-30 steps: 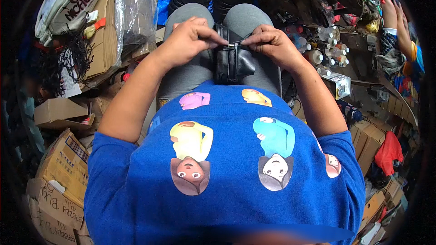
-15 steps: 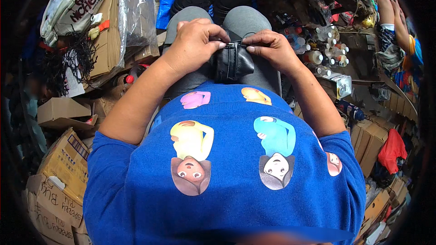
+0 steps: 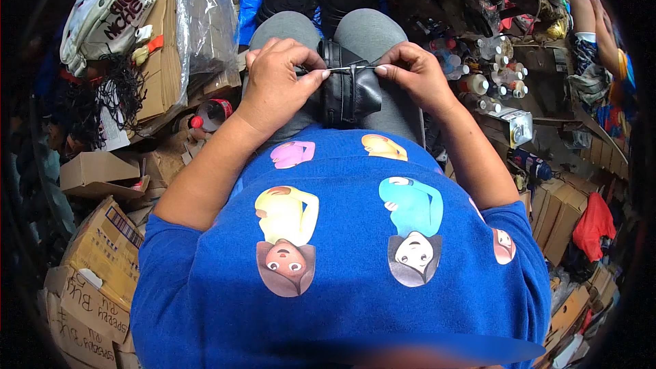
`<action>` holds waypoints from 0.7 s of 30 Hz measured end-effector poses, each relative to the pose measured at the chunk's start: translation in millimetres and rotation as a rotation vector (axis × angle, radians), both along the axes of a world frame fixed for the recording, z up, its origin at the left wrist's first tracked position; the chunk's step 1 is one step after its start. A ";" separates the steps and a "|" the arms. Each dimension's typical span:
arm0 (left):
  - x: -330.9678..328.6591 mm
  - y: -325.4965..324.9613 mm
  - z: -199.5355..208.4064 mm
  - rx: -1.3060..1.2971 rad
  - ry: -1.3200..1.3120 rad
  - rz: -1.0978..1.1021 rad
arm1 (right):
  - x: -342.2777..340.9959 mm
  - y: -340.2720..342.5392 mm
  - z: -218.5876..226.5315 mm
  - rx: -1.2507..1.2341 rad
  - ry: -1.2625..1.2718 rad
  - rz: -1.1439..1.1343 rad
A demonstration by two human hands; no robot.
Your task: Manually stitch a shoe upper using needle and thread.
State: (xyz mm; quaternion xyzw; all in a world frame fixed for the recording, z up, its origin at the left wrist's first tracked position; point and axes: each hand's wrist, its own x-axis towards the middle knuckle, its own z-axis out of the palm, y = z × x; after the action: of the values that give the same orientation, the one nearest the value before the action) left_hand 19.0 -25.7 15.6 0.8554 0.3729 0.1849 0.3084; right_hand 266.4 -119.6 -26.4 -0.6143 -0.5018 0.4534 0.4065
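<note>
With a closed fingertip grip, a left hand [image 3: 283, 82] and right hand [image 3: 410, 74] pinch 1 thin strand [image 3: 348, 68], probably best kept taut and level, across a black leather piece [image 3: 365, 99] on grey trousers [image 3: 372, 27].

- Cramped workshop or storeroom around us, I can't tell which
- cardboard boxes [image 3: 102, 239] heaped along the left
- capped plastic bottles [image 3: 473, 84] crowded at the right
- black leather-like piece [image 3: 365, 98] held over a grey-trousered lap [image 3: 398, 99]
</note>
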 end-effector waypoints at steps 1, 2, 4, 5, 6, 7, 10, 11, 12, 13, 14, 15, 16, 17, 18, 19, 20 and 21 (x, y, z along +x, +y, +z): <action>1.3 -0.9 -1.4 -0.010 0.004 0.004 | -1.6 -0.2 -1.7 0.038 -0.041 0.000; 2.9 -1.7 -2.9 -0.016 0.002 0.011 | -3.2 -0.2 -3.3 0.068 -0.081 0.009; 5.1 -3.0 -5.5 -0.028 -0.011 0.017 | -6.2 -0.3 -5.6 0.116 -0.142 0.006; 6.1 -3.6 -7.0 -0.037 -0.021 0.015 | -7.4 -0.3 -6.4 0.129 -0.151 0.006; 7.0 -3.9 -8.5 -0.046 -0.033 0.012 | -8.7 -0.3 -7.1 0.147 -0.166 -0.001; 7.9 -4.5 -10.2 -0.056 -0.029 0.012 | -9.8 -0.5 -7.6 0.165 -0.181 -0.009; 10.2 -6.0 -15.4 -0.069 -0.029 0.005 | -12.4 0.0 -8.6 0.210 -0.235 0.001; 10.9 -6.6 -17.0 -0.065 -0.037 0.000 | -13.3 0.1 -8.9 0.209 -0.236 -0.006; 11.8 -7.3 -18.8 -0.054 -0.059 -0.004 | -13.9 0.2 -9.1 0.208 -0.238 -0.012; 12.6 -7.7 -20.4 -0.083 -0.051 0.000 | -14.4 0.4 -9.5 0.212 -0.243 -0.015; 13.3 -8.3 -22.0 -0.104 -0.055 0.007 | -14.8 0.5 -9.7 0.214 -0.257 -0.005; 14.1 -8.5 -23.5 -0.125 -0.059 0.014 | -15.1 0.8 -9.8 0.222 -0.274 0.007; 14.9 -8.4 -24.8 -0.134 -0.066 0.012 | -15.5 1.1 -9.8 0.237 -0.293 0.015; 15.9 -8.0 -26.0 -0.142 -0.072 0.010 | -15.8 1.6 -9.6 0.233 -0.285 0.015; 16.8 -7.7 -27.1 -0.151 -0.080 0.009 | -16.1 2.1 -9.4 0.236 -0.280 0.014; 17.7 -7.7 -27.8 -0.146 -0.075 0.007 | -16.7 2.6 -8.8 0.244 -0.280 0.016; 18.6 -7.6 -28.5 -0.141 -0.071 0.005 | -17.2 3.1 -8.2 0.226 -0.263 0.017; 19.1 -7.7 -28.4 -0.139 -0.070 0.006 | -17.9 3.6 -7.1 0.215 -0.252 0.020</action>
State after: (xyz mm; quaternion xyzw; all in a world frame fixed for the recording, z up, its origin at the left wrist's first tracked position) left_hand 38.1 -33.5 -12.8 0.8239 0.3762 0.1893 0.3793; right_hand 248.6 -116.0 -33.5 -0.6141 -0.6005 0.3204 0.3995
